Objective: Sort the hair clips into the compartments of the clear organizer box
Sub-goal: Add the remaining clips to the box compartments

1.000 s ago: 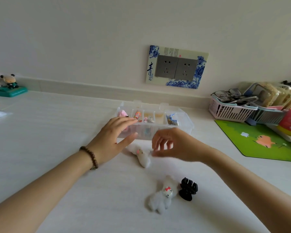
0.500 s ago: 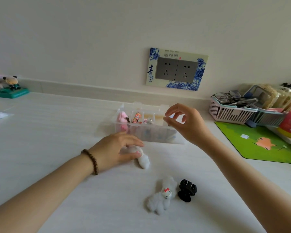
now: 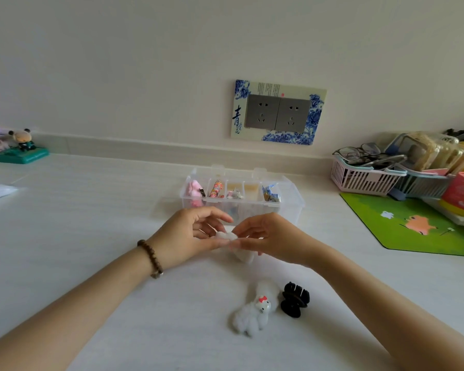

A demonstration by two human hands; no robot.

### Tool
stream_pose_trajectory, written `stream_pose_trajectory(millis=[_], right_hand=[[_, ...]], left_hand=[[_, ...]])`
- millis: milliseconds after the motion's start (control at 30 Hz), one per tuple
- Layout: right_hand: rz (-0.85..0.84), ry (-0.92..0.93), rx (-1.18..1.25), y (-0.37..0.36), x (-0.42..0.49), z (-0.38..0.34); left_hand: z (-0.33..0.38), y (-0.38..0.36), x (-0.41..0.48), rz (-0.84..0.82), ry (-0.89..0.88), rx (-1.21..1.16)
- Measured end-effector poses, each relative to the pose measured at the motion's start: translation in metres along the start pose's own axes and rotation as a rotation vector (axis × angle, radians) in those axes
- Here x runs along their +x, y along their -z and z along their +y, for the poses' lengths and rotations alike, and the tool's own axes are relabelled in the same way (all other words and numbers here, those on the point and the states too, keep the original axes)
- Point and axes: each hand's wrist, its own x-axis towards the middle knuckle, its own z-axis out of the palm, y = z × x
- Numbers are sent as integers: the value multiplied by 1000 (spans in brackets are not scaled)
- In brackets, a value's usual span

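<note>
Nearest on the white table [image 3: 91, 223] lies a fluffy white cat clip [image 3: 253, 311] with a red bow, and just to its right, close beside it, a black claw clip [image 3: 295, 303]. Beyond these, both hands meet above the table in front of the box. The left hand [image 3: 190, 234], with a bead bracelet [image 3: 151, 258] at the wrist, has thumb and curled fingers pinching one end of a white fluffy clip [image 3: 227, 236]; the right hand [image 3: 268, 236] pinches the same clip from the other side with its fingertips, and the clip's lower part hangs below them. Behind the hands stands the clear organizer box [image 3: 289, 207], open at the top. Its back row holds a pink fluffy clip [image 3: 194, 190] in the leftmost compartment, then a colourful patterned clip [image 3: 216, 189], a small whitish clip [image 3: 235, 194], and a blue clip [image 3: 271, 194] at the right end. Farther right are a green mat [image 3: 413, 226] and a pink basket [image 3: 364, 179] with glasses; on the wall, a double socket [image 3: 277, 113]
</note>
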Motion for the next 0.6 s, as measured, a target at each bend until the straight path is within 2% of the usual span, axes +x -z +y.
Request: stream_pose_trajectory(millis=[133, 233, 300, 467, 600], right_hand=[[-25, -6, 146, 6, -3, -6], [-4, 31, 158, 10, -3, -11], [79, 32, 123, 18, 0, -13], [407, -30, 45, 58, 23, -19], [458, -85, -113, 74, 52, -18]], left_hand=[[7, -5, 5, 108, -26, -187], [14, -8, 15, 174, -89, -198], [15, -6, 24, 211, -144, -167], [-9, 13, 38, 360, -252, 326], [-32, 12, 37, 282, -241, 538]])
